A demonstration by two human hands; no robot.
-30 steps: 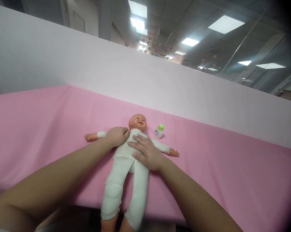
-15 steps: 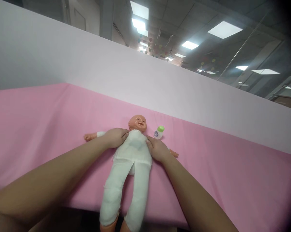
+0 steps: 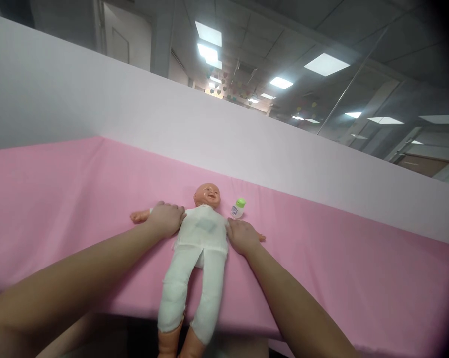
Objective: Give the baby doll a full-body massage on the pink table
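A baby doll [image 3: 202, 226] lies on its back, its arms spread and its body, arms and legs wrapped in white cloth. My left hand [image 3: 167, 219] covers the doll's upper arm on the left, fingers bent over it, and only the doll's hand [image 3: 139, 216] and a strip of sleeve show beyond. Over the doll's other arm, beside its chest, my right hand [image 3: 242, 235] is curled, leaving a few doll fingers in sight. Both palms are hidden. Close above my right hand is a small clear bottle [image 3: 238, 209] with a green cap and a printed label.
A pink sheet [image 3: 321, 258] covers the surface under the doll. Behind it rises a low white wall [image 3: 134, 109], with glass above showing ceiling lights. The doll's lower legs reach past the near edge of the sheet.
Both hands have slid outward, from the doll's shoulders and chest sides onto its arms, uncovering more of its chest. The view has shifted slightly.
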